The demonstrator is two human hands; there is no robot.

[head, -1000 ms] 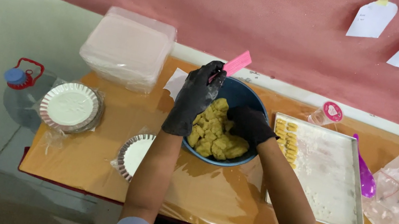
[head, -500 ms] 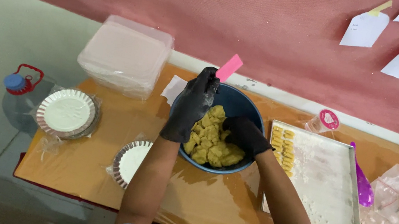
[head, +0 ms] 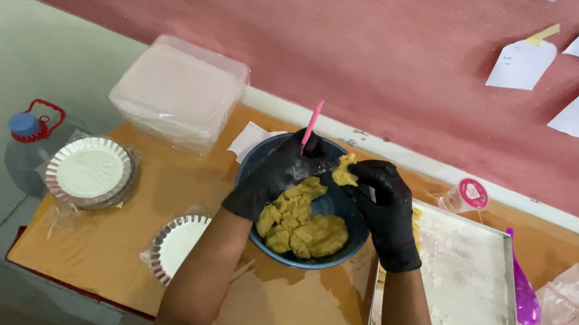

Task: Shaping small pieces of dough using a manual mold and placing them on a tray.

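Dough work first: we judge it best to keep both gloved hands over the blue bowl so crumbs fall back in, and to pinch gently — not squeeze. Our right hand closes its fingertips on a small yellow dough piece, held above the bowl's far rim; our left hand grips a thin pink scraper beside it. The bowl sits mid-table, between the floured tray at the right edge and foil plates toward the left.
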